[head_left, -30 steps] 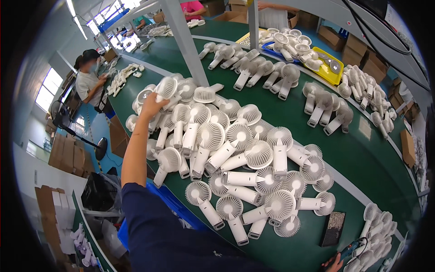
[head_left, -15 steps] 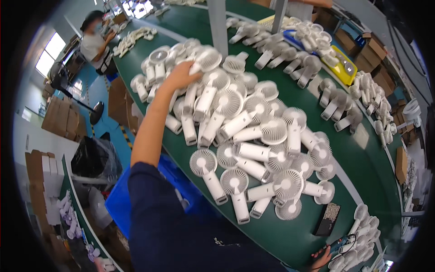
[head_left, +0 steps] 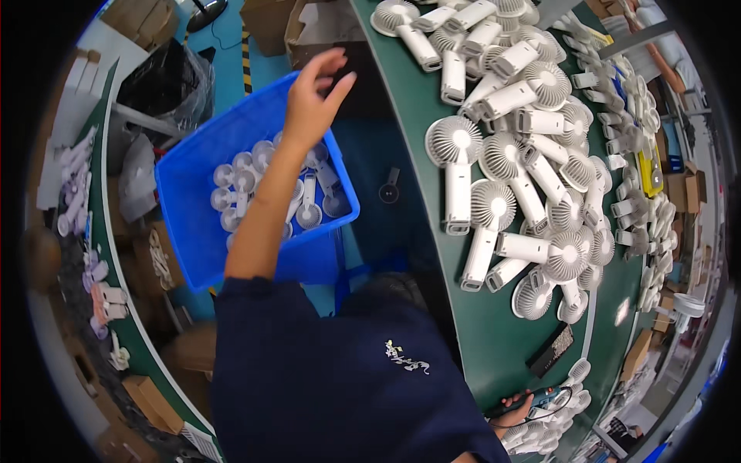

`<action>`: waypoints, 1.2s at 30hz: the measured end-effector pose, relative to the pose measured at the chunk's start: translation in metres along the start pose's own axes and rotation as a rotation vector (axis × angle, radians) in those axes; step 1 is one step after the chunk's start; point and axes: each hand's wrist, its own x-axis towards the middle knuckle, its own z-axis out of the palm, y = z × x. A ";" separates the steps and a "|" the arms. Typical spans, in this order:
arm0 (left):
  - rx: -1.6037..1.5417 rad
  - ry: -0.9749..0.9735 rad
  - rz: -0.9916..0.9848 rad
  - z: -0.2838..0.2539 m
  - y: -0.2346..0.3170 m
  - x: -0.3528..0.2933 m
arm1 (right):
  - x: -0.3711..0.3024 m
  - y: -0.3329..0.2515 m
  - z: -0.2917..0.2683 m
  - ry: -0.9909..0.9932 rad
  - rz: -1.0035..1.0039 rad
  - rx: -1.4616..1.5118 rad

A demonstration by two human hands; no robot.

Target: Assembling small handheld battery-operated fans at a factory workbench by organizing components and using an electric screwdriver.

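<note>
My left hand (head_left: 315,100) hangs in the air over the far edge of a blue plastic bin (head_left: 258,266), fingers apart and holding nothing. Inside the bin lie several white handheld fans (head_left: 309,213), partly covered by my forearm. A large heap of white handheld fans (head_left: 494,204) covers the green table (head_left: 502,339) on my right. At the table's near part, my right hand (head_left: 515,409) is wrapped round a teal and black electric screwdriver (head_left: 545,395) with a cord. Beside it are a smaller group of white fans (head_left: 577,397) and a black box of small screw-like parts (head_left: 551,349).
A single fan (head_left: 390,187) shows in the dark gap between bin and table. Beyond the bin stands a cardboard box (head_left: 328,31). To the left, a black plastic-wrapped object (head_left: 166,85) sits near another green bench (head_left: 116,285). Fan rows and a yellow tray (head_left: 651,170) line the table's far side.
My view has turned left and down. My left hand has left the fan heap on the table and moved over to the blue bin. The right hand still grips the screwdriver.
</note>
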 end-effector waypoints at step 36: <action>0.730 -0.329 -1.047 0.266 -0.392 -0.458 | 0.082 -0.047 0.110 -0.134 0.103 -0.757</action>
